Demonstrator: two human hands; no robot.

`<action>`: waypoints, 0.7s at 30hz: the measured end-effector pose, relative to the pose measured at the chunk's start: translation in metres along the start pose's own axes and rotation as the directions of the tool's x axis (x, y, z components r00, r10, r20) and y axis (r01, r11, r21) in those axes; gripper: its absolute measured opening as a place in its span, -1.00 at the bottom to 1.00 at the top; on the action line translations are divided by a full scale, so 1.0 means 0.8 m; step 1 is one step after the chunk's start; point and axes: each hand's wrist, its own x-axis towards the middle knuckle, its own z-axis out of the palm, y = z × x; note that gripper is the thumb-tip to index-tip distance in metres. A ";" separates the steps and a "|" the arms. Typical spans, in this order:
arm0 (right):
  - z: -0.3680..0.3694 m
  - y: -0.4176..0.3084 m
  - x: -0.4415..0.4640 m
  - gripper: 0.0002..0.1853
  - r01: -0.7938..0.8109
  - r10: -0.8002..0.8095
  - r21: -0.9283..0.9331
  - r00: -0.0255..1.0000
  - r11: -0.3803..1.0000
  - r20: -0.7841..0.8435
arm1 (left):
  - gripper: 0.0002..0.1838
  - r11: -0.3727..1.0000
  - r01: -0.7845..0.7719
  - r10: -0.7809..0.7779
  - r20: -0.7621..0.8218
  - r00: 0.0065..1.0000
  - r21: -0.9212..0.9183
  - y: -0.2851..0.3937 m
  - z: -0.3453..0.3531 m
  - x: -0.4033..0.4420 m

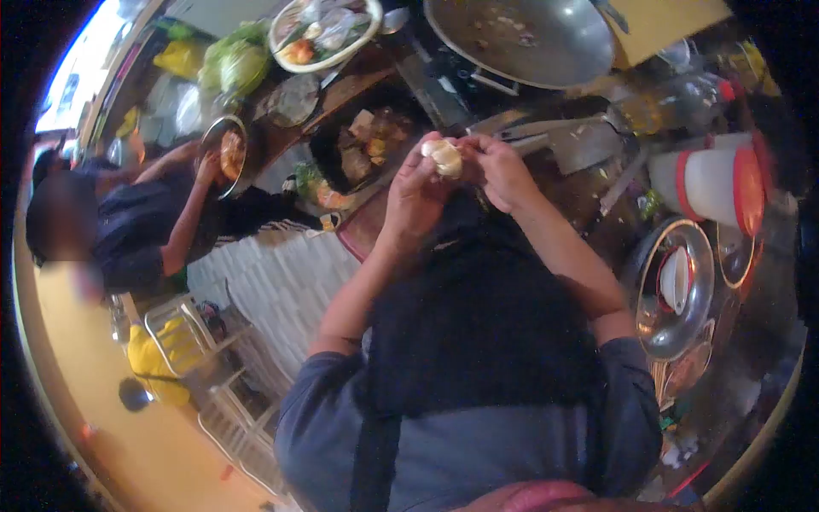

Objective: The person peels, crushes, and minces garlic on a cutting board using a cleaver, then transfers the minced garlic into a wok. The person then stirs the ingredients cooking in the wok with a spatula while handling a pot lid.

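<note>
A pale whitish bulb, which looks like garlic (443, 158), is held up in front of my chest. My left hand (415, 192) is closed round its left and lower side. The fingers of my right hand (503, 173) are pinched together at its right edge; whether they grip the bulb or a piece of it is too small to tell. Beyond my hands lies a dark tray or basin of mixed food pieces (375, 136). A large metal wok (546, 51) with a few small bits inside stands past them.
Another person (145, 213) at the left holds a round dish (226, 158). A white basket (373, 21) and cabbage (235, 68) are at the upper left. On the right are an oil bottle (674, 107), red-rimmed white containers (712, 183) and a metal basin (699, 294).
</note>
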 end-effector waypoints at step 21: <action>0.121 0.034 0.118 -0.53 0.385 0.013 -0.730 0.880 0.565 0.474 | -0.81 0.838 -0.291 0.502 -0.442 0.743 0.462 0.062 -0.113 -0.063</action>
